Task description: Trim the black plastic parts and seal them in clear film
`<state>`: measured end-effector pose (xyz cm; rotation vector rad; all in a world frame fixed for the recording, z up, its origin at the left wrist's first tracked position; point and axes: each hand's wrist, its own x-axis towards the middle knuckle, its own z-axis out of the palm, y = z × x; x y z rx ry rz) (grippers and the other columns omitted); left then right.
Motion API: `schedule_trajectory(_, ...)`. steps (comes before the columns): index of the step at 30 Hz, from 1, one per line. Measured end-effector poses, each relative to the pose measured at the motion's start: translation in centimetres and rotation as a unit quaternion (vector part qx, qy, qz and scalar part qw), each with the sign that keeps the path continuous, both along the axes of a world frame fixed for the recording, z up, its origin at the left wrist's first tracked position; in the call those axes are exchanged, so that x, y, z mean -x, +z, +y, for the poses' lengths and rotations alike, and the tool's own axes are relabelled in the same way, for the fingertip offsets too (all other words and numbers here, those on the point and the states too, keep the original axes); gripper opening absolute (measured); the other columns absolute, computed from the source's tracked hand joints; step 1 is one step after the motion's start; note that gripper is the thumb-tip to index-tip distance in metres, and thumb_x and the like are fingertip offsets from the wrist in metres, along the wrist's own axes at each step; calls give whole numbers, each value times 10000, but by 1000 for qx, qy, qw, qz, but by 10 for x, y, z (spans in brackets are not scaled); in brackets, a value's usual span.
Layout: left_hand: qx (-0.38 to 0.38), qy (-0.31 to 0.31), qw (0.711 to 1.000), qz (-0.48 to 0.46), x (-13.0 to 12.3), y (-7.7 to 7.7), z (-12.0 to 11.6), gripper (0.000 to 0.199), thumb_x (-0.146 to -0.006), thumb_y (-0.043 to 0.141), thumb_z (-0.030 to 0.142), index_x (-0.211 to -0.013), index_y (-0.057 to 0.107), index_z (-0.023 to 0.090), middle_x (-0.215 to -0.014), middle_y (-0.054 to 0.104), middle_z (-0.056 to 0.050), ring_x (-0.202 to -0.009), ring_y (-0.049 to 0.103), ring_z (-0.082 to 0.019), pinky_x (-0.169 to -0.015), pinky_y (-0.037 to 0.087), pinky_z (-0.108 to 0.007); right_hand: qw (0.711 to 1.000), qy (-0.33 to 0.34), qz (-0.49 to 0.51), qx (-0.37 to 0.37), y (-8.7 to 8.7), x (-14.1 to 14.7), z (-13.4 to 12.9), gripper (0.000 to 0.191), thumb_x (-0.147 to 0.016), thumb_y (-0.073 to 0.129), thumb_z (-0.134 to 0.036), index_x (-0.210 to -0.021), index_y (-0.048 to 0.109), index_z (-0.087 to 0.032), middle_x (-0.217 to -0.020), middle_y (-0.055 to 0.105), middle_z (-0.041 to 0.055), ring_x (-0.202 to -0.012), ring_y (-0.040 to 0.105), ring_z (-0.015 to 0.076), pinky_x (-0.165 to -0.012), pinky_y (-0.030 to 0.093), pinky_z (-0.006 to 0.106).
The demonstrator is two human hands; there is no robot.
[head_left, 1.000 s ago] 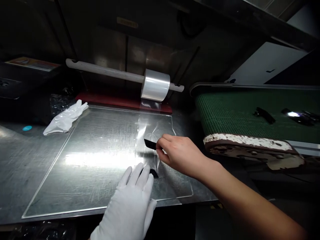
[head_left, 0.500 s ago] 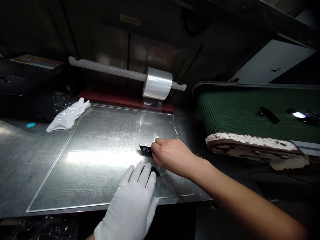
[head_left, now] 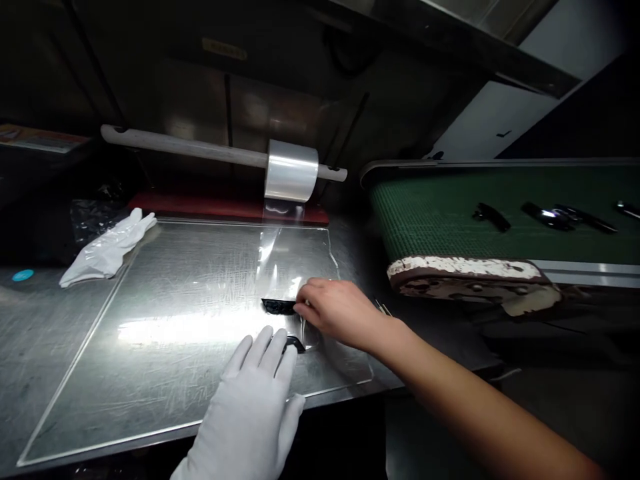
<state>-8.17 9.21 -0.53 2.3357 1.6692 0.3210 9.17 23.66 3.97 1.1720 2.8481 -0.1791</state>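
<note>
My left hand [head_left: 250, 400], in a white glove, lies over the lower black part [head_left: 295, 343] with its fingers stretched out and resting against it. Most of that part is hidden beneath the fingers. My bare right hand [head_left: 333, 308] is closed in a pinch at the right end of the upper black part [head_left: 278, 307]. A thin pale edge shows below its fingertips; what they grip is hidden. Clear film [head_left: 280, 260] runs from the film roll [head_left: 291, 172] down to the upper part, over the scratched transparent sheet [head_left: 190, 267].
A rod [head_left: 190, 145] carries the roll above a red strip [head_left: 190, 205]. On the left lie a white glove [head_left: 107, 250] and a blue disc [head_left: 23, 275]. To the right, a green conveyor belt [head_left: 425, 220] bears several black parts [head_left: 493, 217].
The whole view has shifted, so the bench and belt appear further left. My right hand has drawn slightly rightward from the upper part, exposing more of it. The left hand stays on the lower part.
</note>
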Motion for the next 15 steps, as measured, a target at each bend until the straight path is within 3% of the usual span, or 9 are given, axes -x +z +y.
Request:
schedule_trajectory(4, -2, -14, 999, -43, 8, 6, 6, 470, -959, 533, 273, -1424, 575, 214, -1491, 632, -124, -1384, 578, -362, -1177, 479, -616, 985, -152, 71, -50, -13, -82, -29, 243, -1092, 458, -316, -1024, 666, -208, -995, 719, 50, -854, 694, 185, -746, 525, 289)
schedule_trajectory(8, -9, -14, 992, -123, 24, 14, 16, 339, -992, 525, 275, -1321, 605, 297, -1405, 668, -54, -1320, 609, -300, -1126, 530, -513, 955, -258, 107, -101, -50, -155, -58, 333, -1056, 490, -358, -1286, 614, -152, -1223, 680, 167, -1106, 663, 319, -938, 547, 471)
schedule_trajectory(12, -43, 7, 989, -141, 47, 20, 36, 223, -1015, 522, 304, -1189, 658, 277, -1319, 696, -50, -1238, 631, -275, -1108, 514, -474, 943, -291, 131, -94, -75, -184, -69, 318, -1045, 489, -363, -1256, 641, -180, -1166, 704, 143, -1082, 669, 333, -962, 546, 514)
schedule_trajectory(15, -55, 36, 991, -120, 60, 22, 53, 206, -1013, 541, 322, -1164, 667, 259, -1320, 676, -70, -1233, 616, -289, -1090, 502, -493, 931, -314, 156, -101, -69, -186, -75, 287, -1061, 439, -336, -1202, 635, -182, -1100, 709, 146, -991, 710, 322, -857, 586, 485)
